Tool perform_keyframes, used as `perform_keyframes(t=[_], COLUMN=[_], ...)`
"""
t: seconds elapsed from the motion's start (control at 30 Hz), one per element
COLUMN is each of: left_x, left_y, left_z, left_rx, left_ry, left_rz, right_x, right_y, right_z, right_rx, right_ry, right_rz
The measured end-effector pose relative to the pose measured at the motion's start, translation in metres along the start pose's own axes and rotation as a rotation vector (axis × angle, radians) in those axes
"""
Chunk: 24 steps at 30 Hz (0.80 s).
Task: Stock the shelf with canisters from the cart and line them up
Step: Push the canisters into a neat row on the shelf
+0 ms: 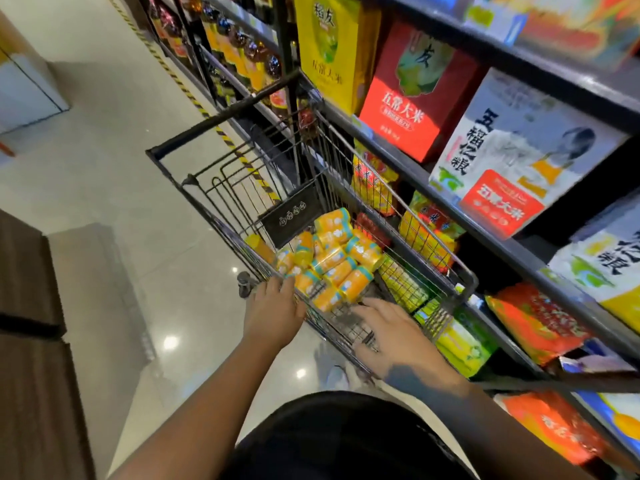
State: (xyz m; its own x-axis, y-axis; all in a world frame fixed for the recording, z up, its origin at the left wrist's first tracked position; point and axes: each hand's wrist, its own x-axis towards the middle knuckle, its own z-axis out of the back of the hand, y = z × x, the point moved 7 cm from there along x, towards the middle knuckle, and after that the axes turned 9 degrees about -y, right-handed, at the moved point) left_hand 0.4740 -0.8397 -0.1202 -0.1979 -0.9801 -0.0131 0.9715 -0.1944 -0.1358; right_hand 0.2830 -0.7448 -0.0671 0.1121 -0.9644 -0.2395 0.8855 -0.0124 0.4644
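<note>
Shelving (pixel 512 249) of dark metal fills my right side, tier over tier, with glossy pale floor (pixel 114 161) tiles running along its foot and a yellow-and-black striped tape (pixel 194 98) laid on them.

Parked against the shelving is the cart (pixel 221 116), a dark wire basket with a black bar across its far end and a black placard (pixel 291 216) whose small print I cannot read.

On the shelf above stand three cartons. The yellow box (pixel 332 46) reads 稻友 and 五常大米. The red box (pixel 412 95) carries 五常大米 in white. The white box (pixel 519 150) has 五福亿粮 down its face and a red panel with 五常大米. Lower tiers hold crinkled orange bags (pixel 533 320) and yellow-green ones, lettering too blurred for me.

All the canisters (pixel 332 261) I can see are in the cart, heaped in the basket's near half. They are short cylinders, orange-yellow with teal bands at the ends and a small white motif, and most lie on their sides with long axes slanting roughly across the basket.

My left grip (pixel 273 311) lies over the cart's near-left rim, fingertips just beside the closest canisters. I cannot tell whether it clasps the wire. My right grip (pixel 391 329) reaches over the near rim with fingers spread and straight, holding nothing, tips close to the nearest canister.
</note>
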Motion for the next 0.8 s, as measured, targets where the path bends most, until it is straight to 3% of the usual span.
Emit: perform_keyframes(t=[0.37,0.5,0.7,0.8], left_x=[0.074,0.106,0.191,0.236], left_y=[-0.004,0.003,0.034,0.04], left_z=[0.036,0.031,-0.023,-0.063], left_rx=[-0.117,-0.199,-0.12,-0.022], left_ry=[-0.075,-0.071,0.119,0.277], left_rz=[-0.228,-0.349,-0.492,-0.533], right_x=[0.158,0.202,0.235,0.239], right_y=[-0.052,-0.081,-0.106,-0.101], right_z=[-0.042,-0.051,-0.062,-0.064], right_rx=[0.055,0.12,0.136,0.178], right_ry=[0.087,-0.025,0.005,-0.019], right_rz=[-0.22,-0.369,-0.645,-0.694])
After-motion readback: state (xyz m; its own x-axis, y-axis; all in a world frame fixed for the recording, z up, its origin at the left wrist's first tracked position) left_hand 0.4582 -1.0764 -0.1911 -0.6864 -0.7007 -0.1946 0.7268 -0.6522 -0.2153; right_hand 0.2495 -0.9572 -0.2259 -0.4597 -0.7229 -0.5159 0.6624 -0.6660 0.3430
